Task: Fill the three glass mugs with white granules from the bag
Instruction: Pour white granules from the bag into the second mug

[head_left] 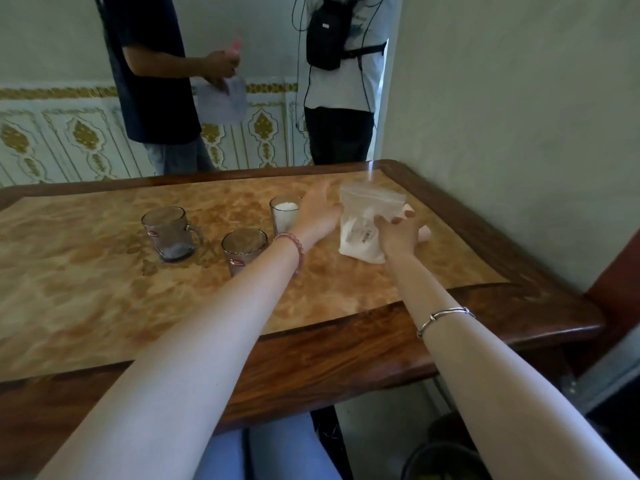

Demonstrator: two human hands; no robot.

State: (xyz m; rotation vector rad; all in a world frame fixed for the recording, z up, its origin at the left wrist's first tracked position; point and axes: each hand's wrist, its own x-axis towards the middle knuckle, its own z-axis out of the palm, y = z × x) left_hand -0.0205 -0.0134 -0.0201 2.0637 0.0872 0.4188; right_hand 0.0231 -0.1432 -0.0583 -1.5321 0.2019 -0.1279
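**On the table's far right: bag between both hands**

At the far right end of the table (346,341) stands the bag (363,216), a clear zip-top plastic one, upright w/ white granules (356,245) heaped in its lower half and the upper part flat and see-through. A small printed label shows on its front.

Right hand (401,233) is against the bag's near right side, fingers loosely spread, thumb up by the plastic; it touches the bag, but whether it really grips can't be told. Left hand (320,211) reaches to the bag's left edge, fingers straight and relaxed, touching or just beside the plastic, not curled round it. Something pale pokes out behind the right hand, too hidden to tell what.

Three glass mugs sit left of the bag. The filled mug (284,214), just beside the left hand, holds white granules nearly to the rim. The middle mug (242,251), nearer the camera and partly behind the left forearm, looks unfilled, red logo on its side. The left mug (169,233), handle pointing right, has only a dark bottom, no white in it.

Left wrist wears a pink bead bracelet (291,249); right forearm a thin silver bangle (445,318).

Beyond the table two people stand by a tiled wall (52,133): one holds a sheet of paper (221,102), the other wears a black bag (325,36) on the chest w/ cables hanging.
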